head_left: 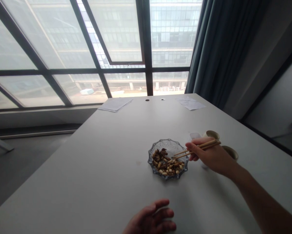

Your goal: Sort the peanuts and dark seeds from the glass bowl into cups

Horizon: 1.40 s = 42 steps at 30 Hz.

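Observation:
A pair of wooden chopsticks (204,146) is gripped in my right hand (209,155). Their tips reach over a scalloped glass dish (170,143), close to the food in it, and I see nothing clearly pinched between them. The dish holds a mix of dark brown dried pieces (161,154) and pale nut-like pieces (170,170), mostly along its left and front. My left hand (153,217) rests low in the view, in front of the dish and apart from it. Its fingers are loosely bent, spread and hold nothing.
Beside and behind my right hand stand two beige cups, one farther back (212,134) and one partly hidden (230,152), plus a small translucent container (194,136). Papers (115,104) lie at the table's far left, others (192,104) at its far right. Windows and a curtain (209,48) are beyond.

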Each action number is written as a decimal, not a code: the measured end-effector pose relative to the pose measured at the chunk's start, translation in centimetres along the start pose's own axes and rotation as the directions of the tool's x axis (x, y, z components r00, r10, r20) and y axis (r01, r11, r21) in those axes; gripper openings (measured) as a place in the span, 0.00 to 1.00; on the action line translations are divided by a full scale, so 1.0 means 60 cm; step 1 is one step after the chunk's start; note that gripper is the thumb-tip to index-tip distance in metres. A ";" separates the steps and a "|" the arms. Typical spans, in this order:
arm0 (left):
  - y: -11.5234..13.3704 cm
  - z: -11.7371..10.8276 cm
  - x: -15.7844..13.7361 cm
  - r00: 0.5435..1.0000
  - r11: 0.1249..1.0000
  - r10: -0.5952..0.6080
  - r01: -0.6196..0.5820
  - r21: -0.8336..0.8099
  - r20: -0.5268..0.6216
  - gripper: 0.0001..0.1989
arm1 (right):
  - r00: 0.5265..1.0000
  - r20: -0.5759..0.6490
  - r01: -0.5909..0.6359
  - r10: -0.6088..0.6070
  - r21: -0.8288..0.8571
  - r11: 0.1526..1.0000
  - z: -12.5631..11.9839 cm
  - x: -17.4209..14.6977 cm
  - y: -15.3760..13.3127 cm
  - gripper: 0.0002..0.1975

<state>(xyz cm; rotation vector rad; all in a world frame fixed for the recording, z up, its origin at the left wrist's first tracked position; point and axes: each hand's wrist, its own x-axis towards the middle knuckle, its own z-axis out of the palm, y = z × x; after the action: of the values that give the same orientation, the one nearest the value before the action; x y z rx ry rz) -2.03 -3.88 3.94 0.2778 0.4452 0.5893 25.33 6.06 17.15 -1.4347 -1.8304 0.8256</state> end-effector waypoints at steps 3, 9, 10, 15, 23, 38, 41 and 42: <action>0.001 0.000 0.000 1.000 1.000 0.009 -0.009 -0.010 -0.006 0.18 | 1.000 -0.002 0.009 -0.009 0.011 1.000 0.013 0.003 0.006 0.22; -0.001 0.000 -0.005 1.000 1.000 -0.006 0.006 -0.019 -0.020 0.17 | 0.995 -0.092 0.029 -0.029 0.004 1.000 0.015 0.004 0.007 0.21; -0.001 0.000 -0.006 1.000 1.000 -0.004 0.004 -0.018 -0.019 0.17 | 0.992 -0.121 0.020 -0.020 0.002 1.000 0.010 0.003 0.004 0.21; -0.002 0.001 -0.005 1.000 1.000 -0.003 0.003 0.001 0.000 0.17 | 0.918 -0.395 -0.036 0.040 0.018 0.999 -0.041 -0.007 -0.006 0.21; 0.002 0.001 -0.001 1.000 1.000 0.001 -0.001 0.001 -0.020 0.17 | 0.835 -0.546 -0.066 -0.066 -0.217 0.974 -0.092 -0.008 0.003 0.19; -0.003 -0.001 -0.005 1.000 1.000 -0.006 0.006 0.004 -0.018 0.16 | 1.000 -0.006 0.027 -0.027 -0.051 0.998 -0.015 -0.005 -0.004 0.22; -0.003 0.002 -0.007 1.000 1.000 0.004 -0.004 0.011 -0.027 0.16 | 1.000 -0.019 0.019 -0.019 -0.026 0.999 -0.004 -0.001 0.008 0.21; -0.002 0.003 -0.007 1.000 1.000 0.006 -0.006 0.012 -0.026 0.16 | 1.000 -0.023 0.012 -0.013 -0.020 1.000 -0.003 0.000 0.010 0.21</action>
<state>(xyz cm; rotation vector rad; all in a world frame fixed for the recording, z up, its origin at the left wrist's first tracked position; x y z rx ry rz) -2.21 -4.26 4.19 0.2833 0.4738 0.5967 25.82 6.17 16.74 -1.4377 -1.8332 0.7836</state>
